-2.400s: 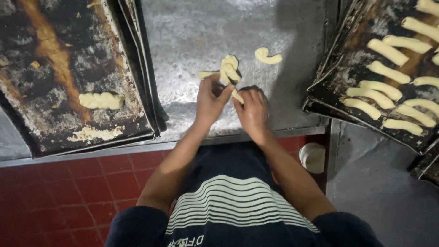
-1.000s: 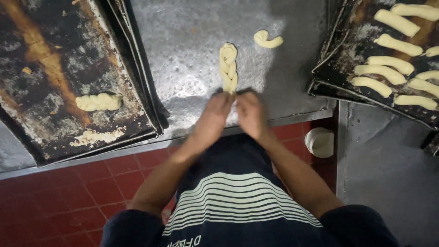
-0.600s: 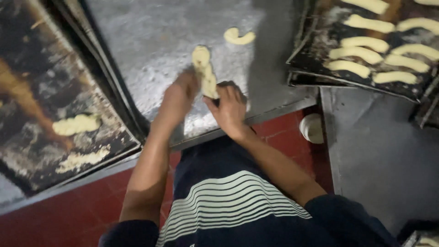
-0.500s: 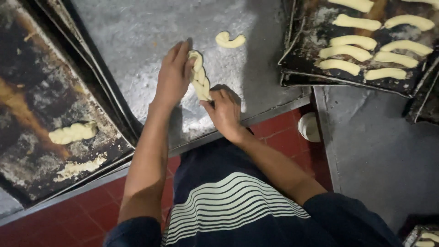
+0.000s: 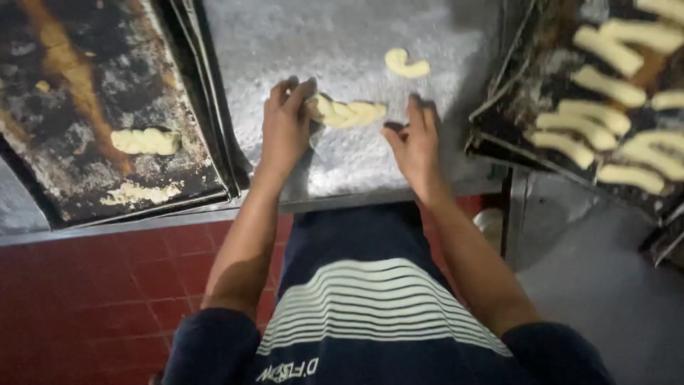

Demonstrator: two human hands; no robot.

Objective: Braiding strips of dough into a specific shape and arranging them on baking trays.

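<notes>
Left hand (image 5: pixel 286 128) grips one end of the pale twisted dough rope (image 5: pixel 347 113).
Right hand (image 5: pixel 413 142) hovers released; supporting the free end evenly should keep the twist intact.

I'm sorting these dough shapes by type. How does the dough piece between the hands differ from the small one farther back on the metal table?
The twisted dough piece is longer, plaited into a rope and lies crosswise; the small curled piece is short, smooth and bent into a hook. The twisted dough piece is touched at one end by the left hand, with the right hand close by; the small curled piece lies alone. Both are pale raw dough on the floured metal table.
</notes>
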